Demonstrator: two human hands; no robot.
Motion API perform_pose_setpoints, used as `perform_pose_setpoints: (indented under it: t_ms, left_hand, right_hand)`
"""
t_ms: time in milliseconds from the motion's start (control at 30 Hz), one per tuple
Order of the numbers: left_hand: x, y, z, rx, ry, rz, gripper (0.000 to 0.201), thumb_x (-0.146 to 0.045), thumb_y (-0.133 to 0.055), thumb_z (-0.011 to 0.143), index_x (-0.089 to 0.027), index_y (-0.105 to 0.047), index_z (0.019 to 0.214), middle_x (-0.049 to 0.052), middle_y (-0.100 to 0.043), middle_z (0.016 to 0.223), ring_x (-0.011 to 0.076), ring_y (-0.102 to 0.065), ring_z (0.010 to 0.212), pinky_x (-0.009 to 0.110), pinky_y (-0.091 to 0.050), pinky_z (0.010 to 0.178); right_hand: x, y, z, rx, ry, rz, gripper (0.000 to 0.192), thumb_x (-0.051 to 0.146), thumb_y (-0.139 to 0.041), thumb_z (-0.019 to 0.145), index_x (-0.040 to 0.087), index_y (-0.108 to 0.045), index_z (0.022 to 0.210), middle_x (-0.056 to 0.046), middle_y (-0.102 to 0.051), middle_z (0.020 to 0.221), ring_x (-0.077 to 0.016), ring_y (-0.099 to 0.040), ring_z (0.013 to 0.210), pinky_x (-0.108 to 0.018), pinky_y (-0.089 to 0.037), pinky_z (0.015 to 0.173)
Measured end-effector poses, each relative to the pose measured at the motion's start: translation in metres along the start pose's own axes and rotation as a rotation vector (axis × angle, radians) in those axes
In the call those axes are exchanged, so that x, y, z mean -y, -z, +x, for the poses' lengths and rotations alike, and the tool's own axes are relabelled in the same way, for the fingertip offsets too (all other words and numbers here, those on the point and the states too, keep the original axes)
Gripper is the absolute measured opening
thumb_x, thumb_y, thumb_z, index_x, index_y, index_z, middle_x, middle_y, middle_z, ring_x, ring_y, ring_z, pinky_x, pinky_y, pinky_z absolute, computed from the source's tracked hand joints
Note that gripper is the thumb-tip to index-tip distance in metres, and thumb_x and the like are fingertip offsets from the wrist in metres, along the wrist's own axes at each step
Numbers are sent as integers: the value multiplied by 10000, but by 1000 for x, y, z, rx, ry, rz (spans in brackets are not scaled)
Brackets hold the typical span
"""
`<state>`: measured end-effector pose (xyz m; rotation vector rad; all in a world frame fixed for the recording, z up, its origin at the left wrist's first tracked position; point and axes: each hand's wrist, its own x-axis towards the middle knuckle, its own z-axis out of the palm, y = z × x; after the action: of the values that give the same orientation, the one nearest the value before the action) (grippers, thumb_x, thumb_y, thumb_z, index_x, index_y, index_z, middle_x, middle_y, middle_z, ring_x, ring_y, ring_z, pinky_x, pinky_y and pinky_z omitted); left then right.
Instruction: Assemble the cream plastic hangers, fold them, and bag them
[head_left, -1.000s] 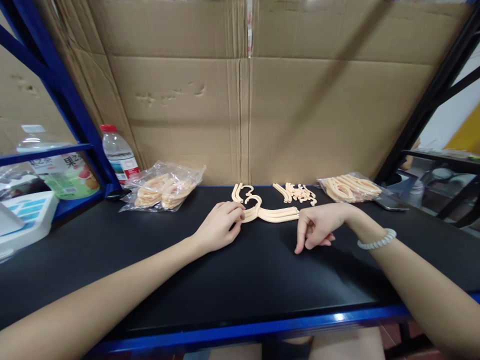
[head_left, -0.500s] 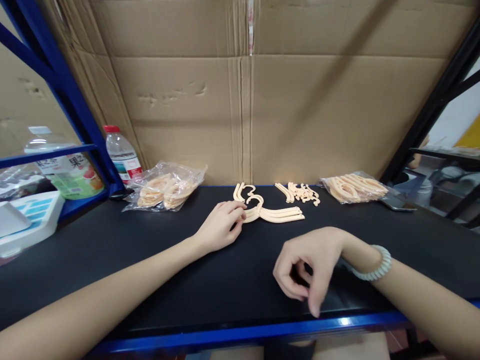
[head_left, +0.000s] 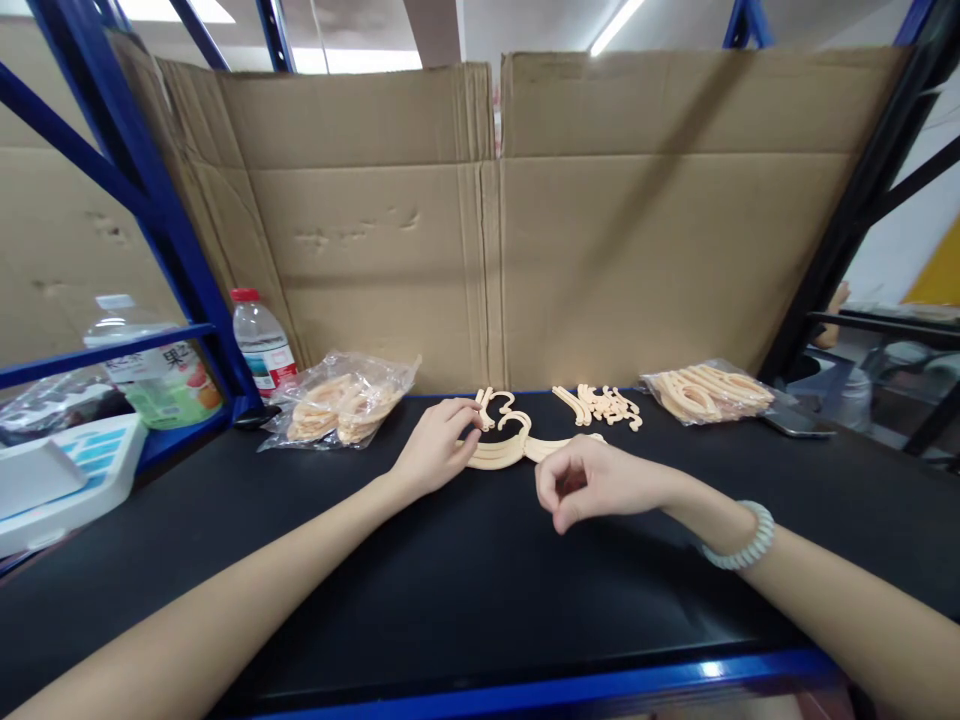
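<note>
Wooden-coloured clothes hangers, stacked with their hooks together, lie near the middle of the black table. My left hand rests at their left end, its fingers loosely bent and apart; whether the fingertips touch a piece is hard to see. In front of the hangers' right side hovers my right hand, which wears a pale coiled band at the wrist. Its fingers curl with a hollow between them and the thumb, and nothing shows inside. Part of the hangers' right arms is hidden behind it. Loose hook pieces lie just beyond.
Several small hook and arm pieces lie at the back right. Clear bags of similar parts sit left and right, the right one beside a phone. Bottles stand at left. Cardboard walls the back.
My right hand has moved forward from the front edge to the hangers' right side. My left hand stays at their left end. The view has tilted up.
</note>
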<state>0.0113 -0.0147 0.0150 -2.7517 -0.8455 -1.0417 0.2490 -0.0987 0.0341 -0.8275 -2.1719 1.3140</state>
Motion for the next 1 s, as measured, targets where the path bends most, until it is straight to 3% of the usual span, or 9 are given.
perform_pose_setpoints:
  t_ms: [167, 233, 300, 467, 600, 733, 1000]
  left_hand:
    - [40, -1, 5, 3, -14, -41, 217, -204, -410, 922, -191, -618, 983, 67, -667, 1078, 203, -585, 1038, 419, -462, 947]
    - [53, -5, 5, 22, -21, -44, 267, -153, -394, 907, -198, -627, 1029, 56, -685, 1059, 188, -605, 1016, 401, -488, 924]
    - [62, -9, 4, 48, -20, -46, 309, -112, -394, 883, -206, -643, 1041, 52, -701, 1043, 180, -624, 993, 382, -508, 903]
    - [67, -11, 2, 114, -4, -46, 363, -71, -406, 854, -212, -662, 1070, 54, -710, 1061, 181, -633, 1000, 368, -516, 895]
    - [67, -11, 1, 189, 5, -57, 394, -67, -412, 858, -242, -644, 1124, 36, -690, 1131, 174, -616, 1037, 362, -499, 930]
    - [71, -15, 0, 249, 39, -71, 453, -51, -397, 859, -262, -596, 1206, 22, -616, 1278, 181, -525, 1208, 395, -437, 1018]
    - [73, -15, 0, 351, 92, -103, 528, -47, -395, 867, -307, -509, 1312, -2, -541, 1368, 209, -348, 1365, 415, -379, 1065]
  right_hand:
    - [-9, 29, 24, -565, -20, -364, 295, 371, -498, 888, 159, -662, 765, -43, -668, 777, -137, -577, 693, -249, -434, 643]
    - [-16, 42, 38, -670, -105, -518, 224, 306, -497, 886, 167, -672, 875, -51, -695, 810, -156, -610, 752, -259, -445, 698]
    - [-24, 55, 53, -681, -184, -572, 171, 252, -551, 843, 156, -673, 915, -47, -691, 723, -165, -623, 706, -261, -443, 681]
    - [-40, 80, 93, -609, -398, -644, 255, 309, -587, 857, 126, -661, 697, -60, -663, 670, -176, -627, 689, -275, -449, 657]
    - [-47, 84, 120, -464, -569, -628, 249, 359, -569, 911, 121, -640, 909, -42, -659, 894, -154, -629, 779, -313, -520, 719]
    - [-53, 84, 136, -369, -725, -569, 239, 329, -567, 919, 130, -616, 1043, -69, -635, 1033, -165, -628, 846, -324, -541, 735]
    - [-66, 82, 144, -435, -850, -385, 269, 323, -571, 917, 127, -592, 1100, -78, -620, 1076, -180, -626, 890, -351, -542, 757]
